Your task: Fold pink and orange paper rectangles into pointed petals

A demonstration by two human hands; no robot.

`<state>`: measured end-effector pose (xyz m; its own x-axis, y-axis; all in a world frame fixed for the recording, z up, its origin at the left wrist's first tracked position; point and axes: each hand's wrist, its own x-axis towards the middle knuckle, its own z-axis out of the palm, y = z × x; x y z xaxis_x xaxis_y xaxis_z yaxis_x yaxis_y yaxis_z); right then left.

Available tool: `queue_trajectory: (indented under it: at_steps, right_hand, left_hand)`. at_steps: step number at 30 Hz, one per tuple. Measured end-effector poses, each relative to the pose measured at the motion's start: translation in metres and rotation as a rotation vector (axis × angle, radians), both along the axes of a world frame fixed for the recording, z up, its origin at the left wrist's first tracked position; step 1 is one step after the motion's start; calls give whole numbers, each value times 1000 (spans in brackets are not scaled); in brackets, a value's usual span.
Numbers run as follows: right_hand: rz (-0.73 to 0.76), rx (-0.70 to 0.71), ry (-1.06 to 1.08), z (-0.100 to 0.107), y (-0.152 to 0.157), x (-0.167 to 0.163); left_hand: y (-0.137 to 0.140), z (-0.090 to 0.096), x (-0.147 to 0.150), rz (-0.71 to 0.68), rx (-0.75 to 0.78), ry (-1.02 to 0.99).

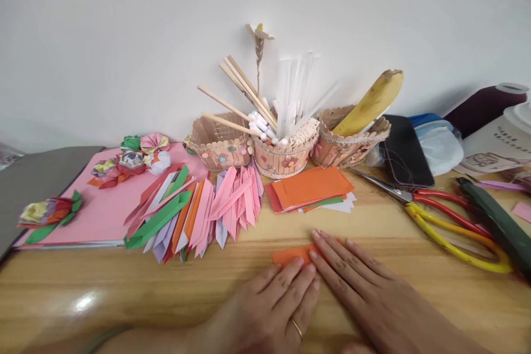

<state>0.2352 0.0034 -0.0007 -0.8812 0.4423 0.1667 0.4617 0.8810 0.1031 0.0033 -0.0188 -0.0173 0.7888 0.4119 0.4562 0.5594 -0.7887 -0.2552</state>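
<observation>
A strip of orange paper (288,255) lies on the wooden table in front of me, mostly covered by my fingers. My left hand (276,304), with a ring on one finger, rests its fingertips on the paper's near edge. Stretched out flat, my right hand (365,282) presses over the strip's right part. Beyond them sits a stack of orange paper rectangles (313,187), with red, green and white sheets showing underneath. Left of that stack lies a row of folded paper pieces (236,196) in pink, green, purple, orange and white.
Scissors (398,192) with red and yellow handles lie at right beside a dark green tool (498,224) and a phone (404,149). Three decorated baskets (286,157) stand along the wall, one holding a banana (369,102). Paper flowers (133,159) rest on a pink sheet (99,193).
</observation>
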Motion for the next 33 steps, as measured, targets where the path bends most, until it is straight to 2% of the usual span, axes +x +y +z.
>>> queue_trajectory:
  at_steps: [7, 12, 17, 21, 25, 28, 33]
  right_hand:
    - [33, -51, -24, 8, 9, 3]
    - [13, -87, -23, 4, 13, 12]
    - [-53, -57, -20, -4, 17, 22]
    - [-107, 21, 40, -5, 12, 13]
    - [-26, 12, 51, -2, 2, -7]
    - [-38, 16, 48, 0, -2, -12]
    - [-116, 86, 48, 3, 6, 11]
  left_hand:
    - [-3, 1, -3, 29, 10, -32]
    - [-8, 4, -2, 78, 72, -80]
    - [-11, 6, -2, 102, 133, -82]
    - [-11, 7, -1, 100, 131, -92]
    - [-11, 9, 3, 95, 130, -109]
    - [-11, 10, 5, 108, 148, -100]
    - [-12, 10, 2, 98, 174, -39]
